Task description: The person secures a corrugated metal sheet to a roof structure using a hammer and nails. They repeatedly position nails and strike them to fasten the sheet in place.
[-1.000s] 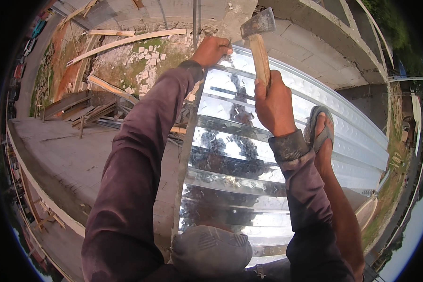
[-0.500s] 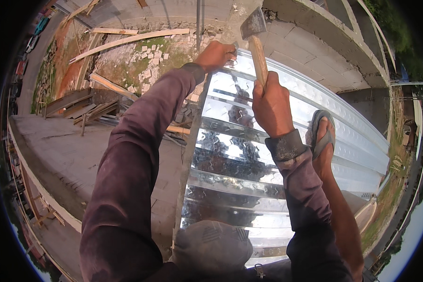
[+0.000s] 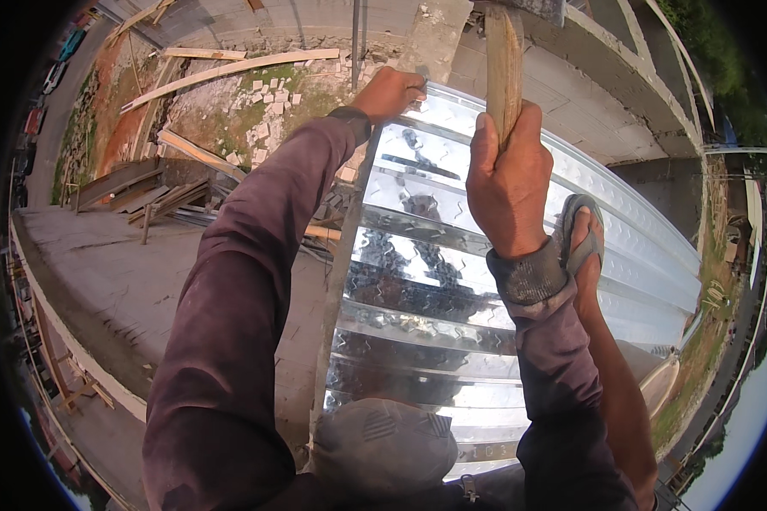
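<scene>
My right hand (image 3: 513, 183) is wrapped round the wooden handle of a hammer (image 3: 504, 72), raised above the metal sheet. The hammer's dark metal head is partly cut off by the top of the picture. Shiny and ribbed, the metal decking sheet (image 3: 418, 319) lies below both hands. At its far left corner my left hand (image 3: 389, 95) rests with thumb and fingers drawn together. Whatever sits between those fingertips is too small to make out.
A foot in a grey flip-flop (image 3: 584, 234) stands on the sheet at the right. A concrete ledge (image 3: 328, 341) runs along the sheet's left edge, with a lower concrete slab (image 3: 145, 285) beyond. Timber planks (image 3: 239, 75) and broken blocks lie at the far left.
My right hand has lifted the hammer higher, up and slightly to the right, so its head now reaches the top of the picture. My left hand has stayed at the sheet's corner.
</scene>
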The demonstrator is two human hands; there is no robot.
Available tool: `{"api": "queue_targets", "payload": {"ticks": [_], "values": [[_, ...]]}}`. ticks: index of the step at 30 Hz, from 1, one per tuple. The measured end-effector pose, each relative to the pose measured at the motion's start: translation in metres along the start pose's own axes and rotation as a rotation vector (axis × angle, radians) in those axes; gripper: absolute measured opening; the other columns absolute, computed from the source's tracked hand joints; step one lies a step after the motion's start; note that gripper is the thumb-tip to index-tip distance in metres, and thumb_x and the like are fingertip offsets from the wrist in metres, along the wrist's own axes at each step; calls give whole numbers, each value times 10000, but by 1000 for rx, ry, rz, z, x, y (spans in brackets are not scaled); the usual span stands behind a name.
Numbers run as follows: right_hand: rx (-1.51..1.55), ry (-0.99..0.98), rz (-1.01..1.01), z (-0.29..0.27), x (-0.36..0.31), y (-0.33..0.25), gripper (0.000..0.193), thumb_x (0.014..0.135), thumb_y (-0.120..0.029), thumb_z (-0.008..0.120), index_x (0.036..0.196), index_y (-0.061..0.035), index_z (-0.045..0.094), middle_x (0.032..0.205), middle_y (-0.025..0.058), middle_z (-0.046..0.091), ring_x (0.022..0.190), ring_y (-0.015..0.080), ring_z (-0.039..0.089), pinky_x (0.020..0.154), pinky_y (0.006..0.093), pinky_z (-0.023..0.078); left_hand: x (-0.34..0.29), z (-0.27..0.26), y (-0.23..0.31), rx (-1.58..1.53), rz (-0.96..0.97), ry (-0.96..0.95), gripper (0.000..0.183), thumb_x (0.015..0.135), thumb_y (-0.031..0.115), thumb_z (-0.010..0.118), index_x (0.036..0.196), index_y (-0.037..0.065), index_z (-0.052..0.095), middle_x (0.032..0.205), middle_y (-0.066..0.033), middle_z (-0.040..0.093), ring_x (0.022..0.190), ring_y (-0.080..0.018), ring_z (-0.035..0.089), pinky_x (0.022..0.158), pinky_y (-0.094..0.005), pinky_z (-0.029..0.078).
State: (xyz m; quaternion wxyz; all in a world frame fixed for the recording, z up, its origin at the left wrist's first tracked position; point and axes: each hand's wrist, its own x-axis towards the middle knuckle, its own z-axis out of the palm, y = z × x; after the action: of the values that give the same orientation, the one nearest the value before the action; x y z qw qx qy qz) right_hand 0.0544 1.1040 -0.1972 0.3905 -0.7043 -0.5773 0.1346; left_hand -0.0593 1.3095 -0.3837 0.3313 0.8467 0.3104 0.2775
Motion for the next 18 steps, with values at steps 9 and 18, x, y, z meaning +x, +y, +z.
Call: {"api": "queue_targets", "payload": {"ticks": [9,18], "values": [[-292,-164,215,-2,-42,85,225,936,-155,572,981,54,499,765,302,644,757,472,661,650,514,528,4,3,12,124,-14,-46,150,821,121,709,912,4,690,846,-173,677,824,-346,665,745,-423,506],[-588,-411,563,17,-24,157,322,948,-243,508,1022,70,524,782,252,686,610,352,703,563,436,577,3,25,28,486,-149,-219,220,839,26,560,1025,11,676,1221,-180,607,1204,-343,551,962,-399,490]]}}
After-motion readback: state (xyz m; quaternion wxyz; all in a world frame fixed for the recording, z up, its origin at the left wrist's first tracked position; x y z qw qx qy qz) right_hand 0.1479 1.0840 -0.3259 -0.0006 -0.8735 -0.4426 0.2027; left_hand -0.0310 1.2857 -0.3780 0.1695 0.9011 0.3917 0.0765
